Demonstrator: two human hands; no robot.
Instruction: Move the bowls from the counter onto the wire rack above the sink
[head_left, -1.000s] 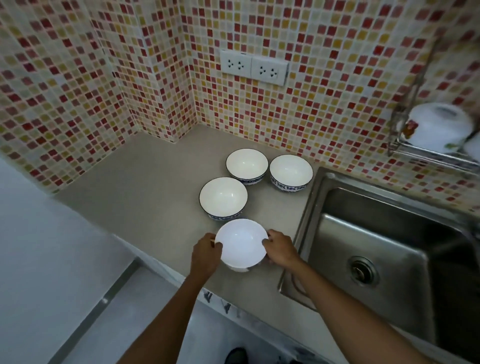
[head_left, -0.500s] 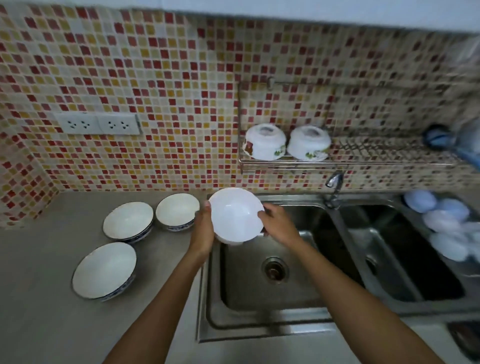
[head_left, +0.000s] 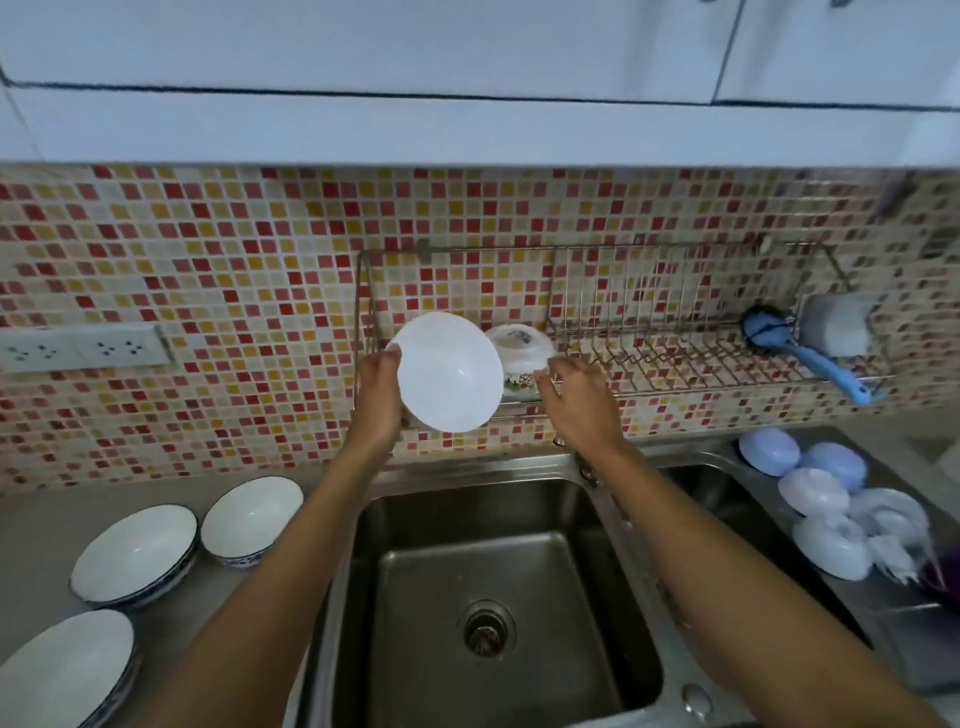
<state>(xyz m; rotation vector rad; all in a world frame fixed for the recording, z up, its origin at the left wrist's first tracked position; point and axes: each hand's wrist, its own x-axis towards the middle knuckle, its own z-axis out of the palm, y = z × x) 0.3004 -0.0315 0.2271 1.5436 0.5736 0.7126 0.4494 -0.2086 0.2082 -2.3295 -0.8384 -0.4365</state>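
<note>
My left hand grips a plain white bowl by its left rim. The bowl is tilted with its inside facing me, held in front of the left end of the wire rack above the sink. My right hand is just right of the bowl, fingers apart and off its rim. Behind it, a white patterned bowl rests upside down on the rack. Three blue-rimmed white bowls stay on the counter at lower left: one by the sink, one left of it, one at the frame corner.
A steel sink lies below my arms. A blue-handled brush and a grey holder sit at the rack's right end. Several pale upturned bowls lie by the second basin. Wall sockets are at left; white cupboards hang overhead.
The white bowl went from the counter, over the sink, up to the rack's left end and tipped toward me. My right hand has come off its rim.
</note>
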